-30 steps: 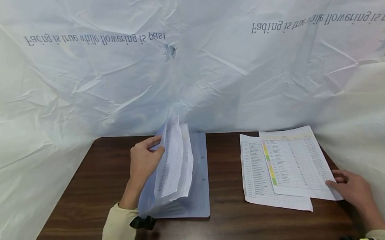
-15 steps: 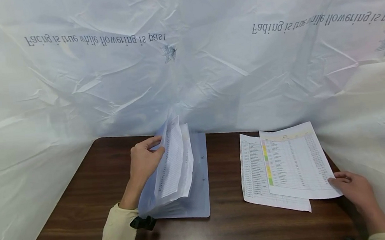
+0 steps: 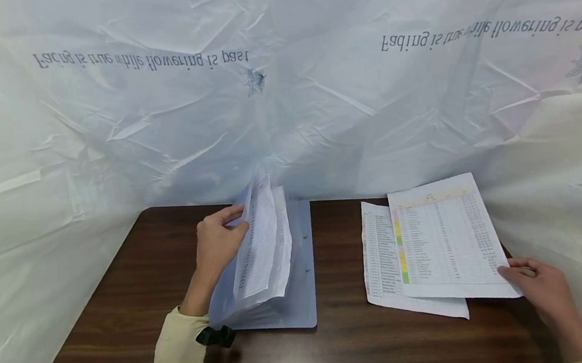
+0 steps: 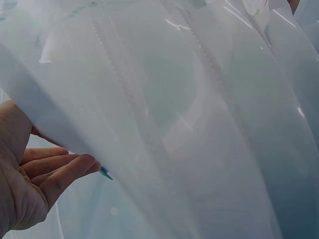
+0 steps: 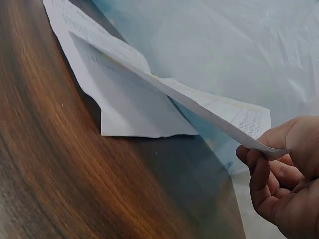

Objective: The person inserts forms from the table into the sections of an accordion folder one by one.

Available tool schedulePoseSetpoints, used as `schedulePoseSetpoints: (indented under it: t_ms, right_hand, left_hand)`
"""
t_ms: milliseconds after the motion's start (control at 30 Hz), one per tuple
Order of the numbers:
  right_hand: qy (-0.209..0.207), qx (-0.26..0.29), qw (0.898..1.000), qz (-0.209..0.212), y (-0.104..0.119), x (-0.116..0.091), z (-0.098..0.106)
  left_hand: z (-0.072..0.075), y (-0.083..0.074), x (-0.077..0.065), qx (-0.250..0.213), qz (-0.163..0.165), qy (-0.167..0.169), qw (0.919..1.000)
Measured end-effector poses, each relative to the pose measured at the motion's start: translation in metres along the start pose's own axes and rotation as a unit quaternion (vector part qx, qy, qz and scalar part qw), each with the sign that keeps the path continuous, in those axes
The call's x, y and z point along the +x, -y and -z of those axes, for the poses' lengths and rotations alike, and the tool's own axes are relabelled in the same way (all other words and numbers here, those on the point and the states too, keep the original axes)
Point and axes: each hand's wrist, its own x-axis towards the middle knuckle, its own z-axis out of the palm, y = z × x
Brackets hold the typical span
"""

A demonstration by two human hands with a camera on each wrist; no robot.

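Observation:
On the left of the table lies a translucent blue folder with clear sleeves and printed sheets standing partly raised inside it. My left hand pinches the edge of its raised leaves between thumb and fingers; the left wrist view shows the clear plastic fanned out beside the fingers. At the right, my right hand pinches the lower right corner of a printed sheet with a coloured strip. That sheet is lifted and tilted, as the right wrist view shows, above a second printed sheet lying on the table.
The dark wooden table carries both the folder and the loose sheet. White plastic sheeting with printed lettering hangs behind the table and along both sides, close to the right hand.
My right hand has raised the coloured-strip sheet off the one beneath and shifted slightly right. The lower sheet has slid slightly left. My left hand and the folder stay nearly still.

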Motion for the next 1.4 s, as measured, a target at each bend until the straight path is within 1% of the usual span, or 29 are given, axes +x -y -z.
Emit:
schedulePoseSetpoints:
  t_ms: [233, 333, 633, 833, 900, 967, 1067, 1167, 1267, 1333, 1400]
  right_hand:
    - [0.015, 0.065, 0.997, 0.036, 0.004, -0.018, 0.012]
    - [0.022, 0.083, 0.995, 0.041, 0.006, -0.023, 0.016]
    - [0.043, 0.088, 0.995, 0.031, 0.022, -0.039, 0.02]
    - [0.056, 0.144, 0.988, 0.025, 0.038, -0.047, 0.016]
    - [0.05, 0.149, 0.987, 0.023, 0.043, -0.05, 0.013]
    - [0.044, 0.162, 0.986, 0.015, 0.05, -0.053, 0.009]
    - [0.044, 0.198, 0.979, 0.007, 0.057, -0.058, 0.003]
    - [0.052, 0.254, 0.966, -0.001, 0.062, -0.061, -0.001]
    - [0.048, 0.287, 0.957, -0.002, 0.066, -0.063, -0.007]
    - [0.04, 0.294, 0.955, -0.007, 0.069, -0.065, -0.013]
    - [0.036, 0.293, 0.955, -0.016, 0.073, -0.066, -0.018]
  left_hand:
    - [0.002, -0.007, -0.008, 0.006, 0.002, -0.008, 1.0]
    - [0.003, -0.009, -0.012, 0.006, 0.002, -0.012, 0.9999]
    - [0.003, -0.013, -0.025, 0.01, 0.0, -0.021, 0.9997]
    - [0.003, -0.016, -0.033, 0.015, -0.004, -0.032, 0.9994]
    - [0.003, -0.017, -0.036, 0.015, -0.002, -0.032, 0.9994]
    - [0.003, -0.017, -0.034, 0.013, 0.0, -0.027, 0.9996]
    - [0.004, -0.015, -0.032, 0.011, 0.002, -0.018, 0.9998]
    - [0.004, -0.014, -0.028, 0.01, -0.001, -0.015, 0.9998]
    - [0.003, -0.011, -0.025, 0.008, -0.005, -0.015, 0.9999]
    - [0.003, -0.01, -0.022, 0.006, -0.006, -0.015, 0.9998]
    - [0.003, -0.008, -0.02, 0.005, -0.007, -0.015, 0.9998]
